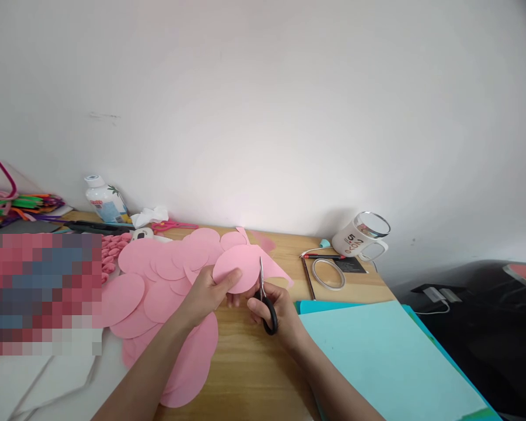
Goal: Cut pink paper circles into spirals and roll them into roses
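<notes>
Between the thumb and fingers of my left hand (210, 295) is a round piece of pink paper (241, 263), with a pointed strip of pink paper (274, 269) at its right edge. My right hand (274, 304) is closed around the black handles of a pair of scissors (263, 286). The blades point up at the right edge of the round piece. Whether the strip is still joined to the disc I cannot tell. Many overlapping pink paper circles (162, 298) lie to the left and under my left arm.
Turquoise paper sheets (377, 351) lie at the right. A white mug (355, 237), a white tape ring (328, 275) and a red and black pen (324, 256) are behind them. At the back left are a white bottle (105, 199), pink scissors (175, 225) and colourful pipe cleaners (21, 202).
</notes>
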The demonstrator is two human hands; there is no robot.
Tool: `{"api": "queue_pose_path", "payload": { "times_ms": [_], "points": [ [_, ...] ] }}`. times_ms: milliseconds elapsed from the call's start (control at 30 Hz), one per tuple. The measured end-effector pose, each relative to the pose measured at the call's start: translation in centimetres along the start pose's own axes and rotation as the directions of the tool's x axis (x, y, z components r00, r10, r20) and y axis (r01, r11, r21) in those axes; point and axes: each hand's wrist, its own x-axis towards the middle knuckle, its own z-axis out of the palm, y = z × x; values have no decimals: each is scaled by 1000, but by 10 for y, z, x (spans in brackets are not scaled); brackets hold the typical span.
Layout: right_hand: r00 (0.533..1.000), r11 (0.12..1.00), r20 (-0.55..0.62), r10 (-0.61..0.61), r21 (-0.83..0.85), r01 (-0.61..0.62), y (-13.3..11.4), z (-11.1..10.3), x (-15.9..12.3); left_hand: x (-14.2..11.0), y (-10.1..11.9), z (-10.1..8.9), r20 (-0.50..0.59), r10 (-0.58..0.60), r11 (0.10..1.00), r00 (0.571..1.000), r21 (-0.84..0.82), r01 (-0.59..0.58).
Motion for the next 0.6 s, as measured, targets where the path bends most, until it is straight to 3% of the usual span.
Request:
{"api": "queue_pose_path", "payload": {
  "times_ms": [133,400,600],
  "points": [
    [1000,1000,1,-24,-13,24,-3,3,0,0,2,3,52,3,998,999,-63,0],
    [998,994,11,-68,-87,69,-4,1,1,-1,-1,4,-21,-31,995,999,93,33],
    [999,987,-22,-48,-151,44,-2,-1,2,-3,5,4,-2,-75,995,997,66,75]
  ]
}}
